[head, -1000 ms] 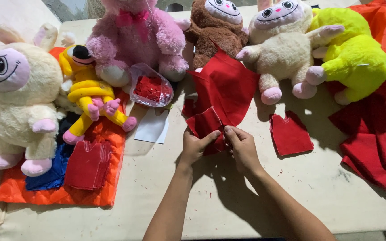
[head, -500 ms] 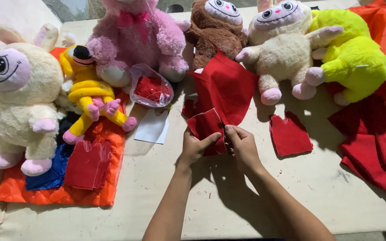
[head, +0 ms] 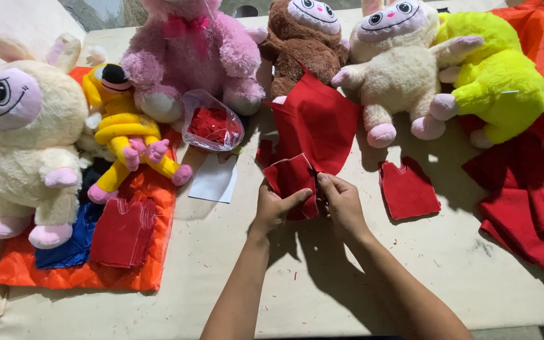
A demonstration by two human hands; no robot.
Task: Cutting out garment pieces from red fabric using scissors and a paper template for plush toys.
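At the middle of the table (head: 322, 289), seen from the head camera, my left hand (head: 273, 208) and right hand (head: 341, 203) meet over a small red cloth piece (head: 289, 179). The left thumb stretches across its lower edge and the fingers curl under it, so that hand is closed on the cloth. The right fingers are drawn narrow, pinching the cloth's right edge. Behind it a larger red cloth (head: 319, 129) stands up in a fold and leans toward the brown plush toy (head: 303, 47).

Against the pictures from a second ago, little has moved: both hands sit in the same spot with the same grip, and the small piece looks only slightly more spread between them. I judge the work is still a fine fingering of that edge, not a shift to another piece.

Another cut red piece (head: 407, 189) lies flat to the right, apart from the hands. A clear bag of red scraps (head: 212, 123) rests by the pink plush toy (head: 190, 53), and a white paper (head: 212, 182) lies below it.

What the right fingertips do at the edge is hidden by the hand itself; I cannot tell whether they hold anything besides cloth. The pile of red fabric (head: 530, 201) is cut off at the right border, and my forearms run out of the frame at the bottom.
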